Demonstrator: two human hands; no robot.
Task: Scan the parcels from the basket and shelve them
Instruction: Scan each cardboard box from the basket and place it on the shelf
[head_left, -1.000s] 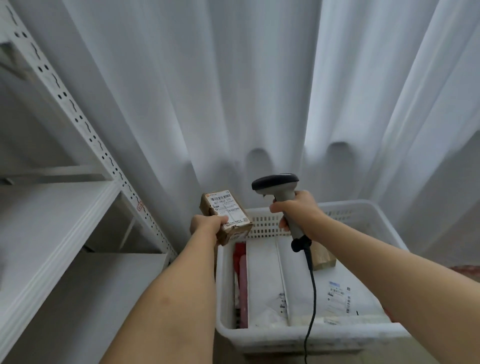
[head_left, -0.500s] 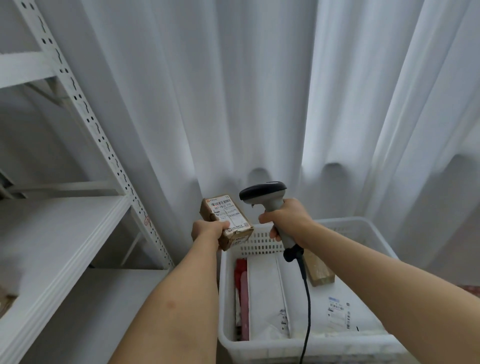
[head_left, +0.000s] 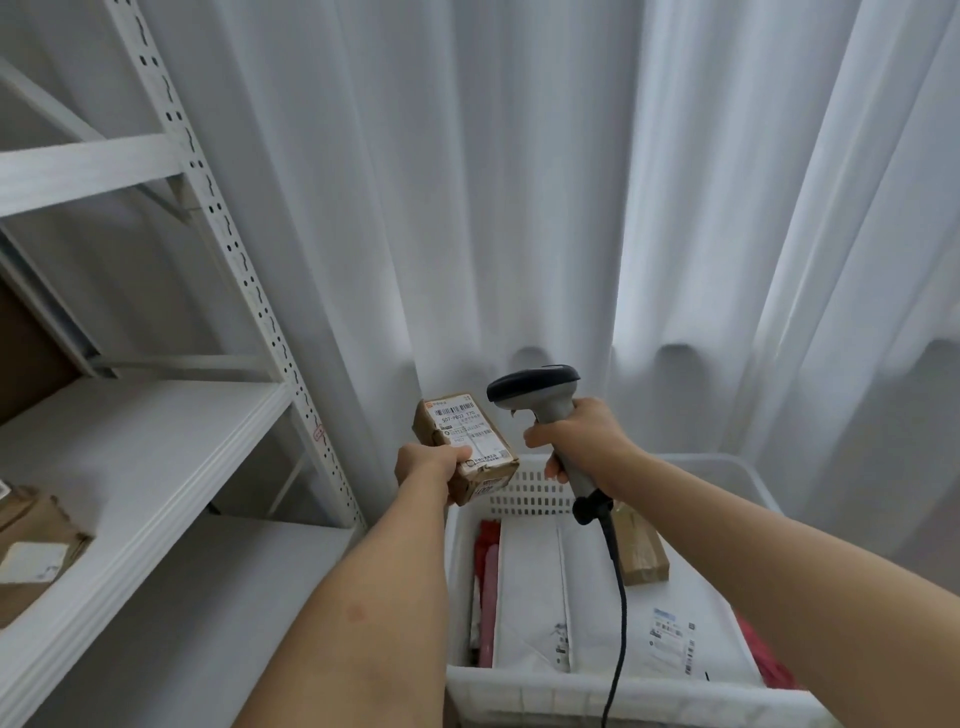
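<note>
The left hand (head_left: 423, 464) grips a small labelled cardboard parcel (head_left: 466, 446) above the white basket (head_left: 524, 691), while the right hand (head_left: 579, 441), at the parcel's 3 o'clock, clasps the barcode scanner (head_left: 540, 397) just beside it.

I read "S07-PB02 T70" beneath a barcode on the small cardboard parcel's (head_left: 464, 447) white shipping label (head_left: 467, 432); other print is illegible.
</note>
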